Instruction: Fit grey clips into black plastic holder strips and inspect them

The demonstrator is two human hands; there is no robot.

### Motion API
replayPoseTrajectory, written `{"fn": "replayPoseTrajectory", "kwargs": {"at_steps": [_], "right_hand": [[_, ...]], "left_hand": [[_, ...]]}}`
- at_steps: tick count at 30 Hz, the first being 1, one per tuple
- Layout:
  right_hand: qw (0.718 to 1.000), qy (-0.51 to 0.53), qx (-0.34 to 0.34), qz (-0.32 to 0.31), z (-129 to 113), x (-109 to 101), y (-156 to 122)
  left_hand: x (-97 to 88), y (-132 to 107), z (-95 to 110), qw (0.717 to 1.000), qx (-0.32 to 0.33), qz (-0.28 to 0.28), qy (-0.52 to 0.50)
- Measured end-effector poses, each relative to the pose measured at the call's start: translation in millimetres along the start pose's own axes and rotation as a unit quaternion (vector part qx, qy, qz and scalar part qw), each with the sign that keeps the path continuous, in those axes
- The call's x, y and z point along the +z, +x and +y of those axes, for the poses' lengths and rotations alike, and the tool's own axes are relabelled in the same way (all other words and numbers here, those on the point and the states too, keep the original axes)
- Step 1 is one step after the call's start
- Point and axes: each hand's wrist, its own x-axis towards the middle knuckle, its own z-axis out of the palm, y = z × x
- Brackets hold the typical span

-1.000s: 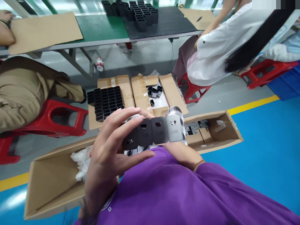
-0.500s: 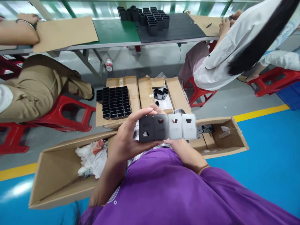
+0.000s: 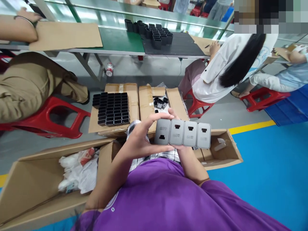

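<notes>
In front of my chest is a row of several grey rectangular cases point(image 3: 176, 137), side by side with their flat ends facing up at me. Each end has a small T-shaped cutout; on the leftmost case it sits at the lower edge, on the others near the top. My left hand point(image 3: 138, 138) grips the row's left end, fingers along the upper edge and thumb along the lower. Behind and under the row is my right hand point(image 3: 184, 152), mostly hidden by the cases, supporting them.
Black rectangular tubes point(image 3: 114, 109) stand in a block on a cardboard carton point(image 3: 133, 96). An open box point(image 3: 160, 102) beside it holds loose black pieces. Long cartons flank me: one with plastic bags point(image 3: 79, 170), another at right point(image 3: 231, 150). Seated co-workers work at the bench point(image 3: 120, 40).
The row of cases has shifted right in view and tilted slightly, its darker ends now evenly grey. Both hands keep hold of it. The view has turned right and up.
</notes>
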Motion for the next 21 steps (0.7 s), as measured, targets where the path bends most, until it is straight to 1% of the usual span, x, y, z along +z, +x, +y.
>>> {"fn": "replayPoseTrajectory", "kwargs": {"at_steps": [2, 4, 10, 13, 18, 21], "right_hand": [[0.997, 0.072, -0.04, -0.004, -0.1, 2.7, -1.1], [0.994, 0.091, -0.063, -0.003, 0.8, 7.1, -1.4], [0.989, 0.128, -0.075, 0.01, 3.3, 12.6, 1.4], [0.992, 0.099, -0.066, 0.038, 2.7, 11.5, 1.9], [0.997, 0.003, -0.05, 0.064, -1.6, 13.9, -0.3], [0.995, -0.013, -0.038, 0.091, -3.8, 18.2, -1.9]], "left_hand": [[-0.5, 1.0, 0.8, 1.0, -0.004, -0.004, -0.012], [-0.6, 0.7, 0.5, 1.0, -0.008, -0.005, -0.019], [-0.1, -1.9, -2.5, 0.999, -0.023, 0.002, -0.023], [-0.6, -2.7, -3.2, 0.999, -0.029, 0.001, -0.023], [-1.3, -4.9, -5.0, 1.0, -0.024, -0.003, -0.01], [-1.4, -5.8, -6.8, 1.0, -0.013, 0.0, 0.0]]}}
